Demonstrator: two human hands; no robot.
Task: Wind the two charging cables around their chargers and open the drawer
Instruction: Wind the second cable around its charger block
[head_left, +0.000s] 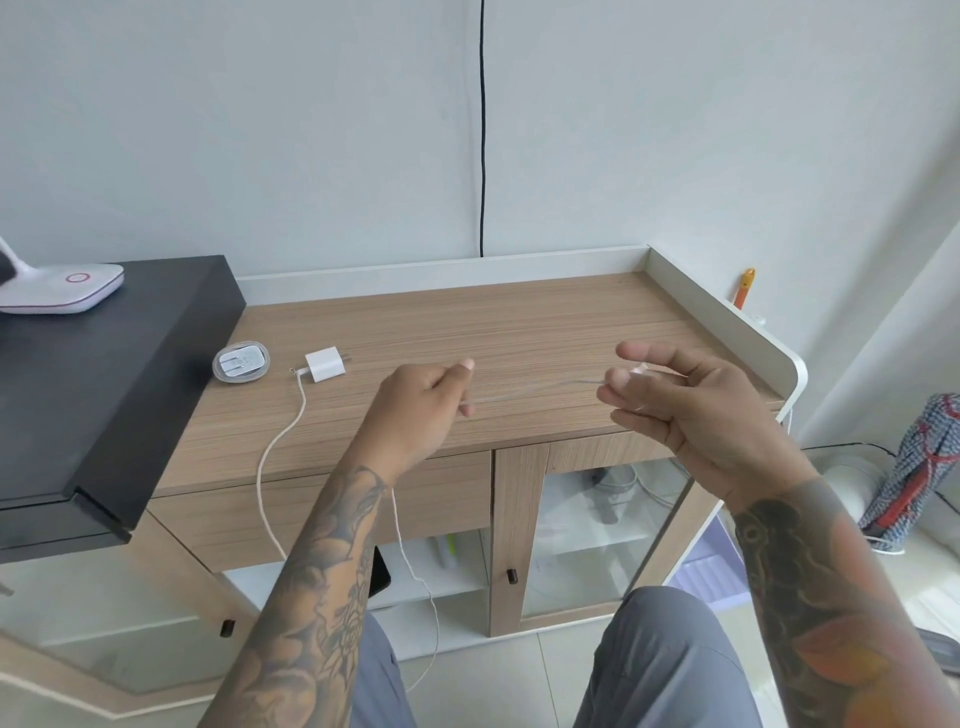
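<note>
Here, a person is stretching a white charging cable (530, 392) taut between both hands above a wooden cabinet (519, 332).

The left hand (415, 410) is gripping it and the right hand (691, 410) is pinching its end; light and limp, it is trailing below the left grip toward its unwound charger (325, 365), so it is best held near the ends.

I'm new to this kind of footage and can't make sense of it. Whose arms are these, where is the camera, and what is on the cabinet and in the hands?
There is no machine here: a person wears one camera on the head, looking forward and down at their own arms. The left hand and right hand stretch a thin white cable between them, each pinching it; the rest hangs down past the left forearm. On the wooden cabinet top lie a white charger with its own cable trailing over the front edge, and a second charger with cable already wound around it. The drawer below looks closed.
</note>
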